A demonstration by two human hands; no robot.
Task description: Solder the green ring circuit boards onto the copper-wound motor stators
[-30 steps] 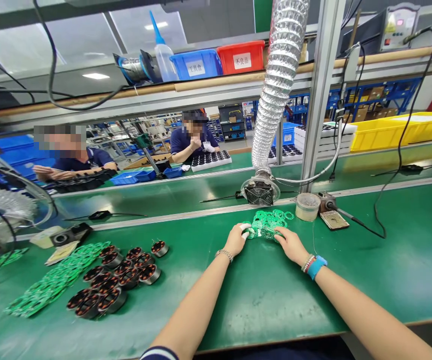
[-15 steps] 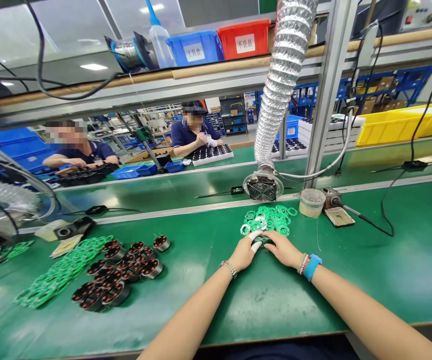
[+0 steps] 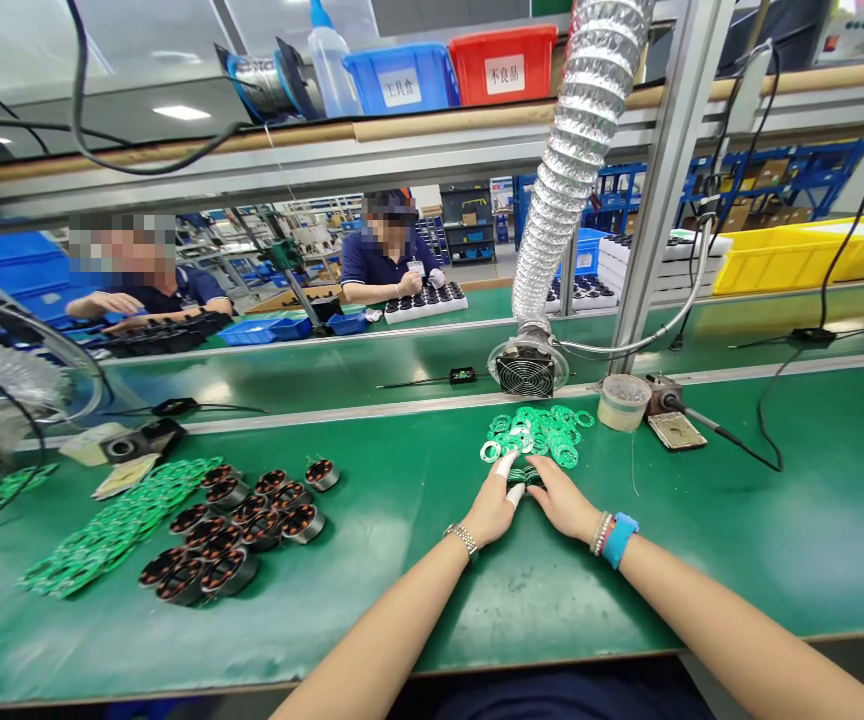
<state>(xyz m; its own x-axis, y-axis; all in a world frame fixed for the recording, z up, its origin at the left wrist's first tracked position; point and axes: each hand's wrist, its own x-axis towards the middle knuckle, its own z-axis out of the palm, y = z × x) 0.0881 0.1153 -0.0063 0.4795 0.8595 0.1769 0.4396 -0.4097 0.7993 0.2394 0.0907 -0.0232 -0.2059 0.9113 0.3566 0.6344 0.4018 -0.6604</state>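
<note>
Between my two hands, a small group of green ring-shaped circuit boards (image 3: 525, 476) stands partly hidden by my fingers. My left hand (image 3: 493, 507), with white covers on the thumb and a finger, is closed on their left side. From the right, my right hand (image 3: 563, 500) curls its fingers and thumb around the same boards. Just beyond my fingertips lies a loose pile of green ring circuit boards (image 3: 544, 430), one or two showing a pale face. Above that pile hangs a fan (image 3: 526, 372) on a silver duct.
Several motor stators with copper windings (image 3: 229, 570) stand left on the green bench (image 3: 394, 600), beside rows of overlapping green boards (image 3: 117, 530). To the right are a round tub (image 3: 623, 402) and a soldering iron (image 3: 709, 424). Two co-workers (image 3: 387, 250) sit across the bench.
My hands stay around the boards, with a little more of the boards showing between them. The whole view has shifted slightly. Across the bench, the co-workers' hands have moved.
</note>
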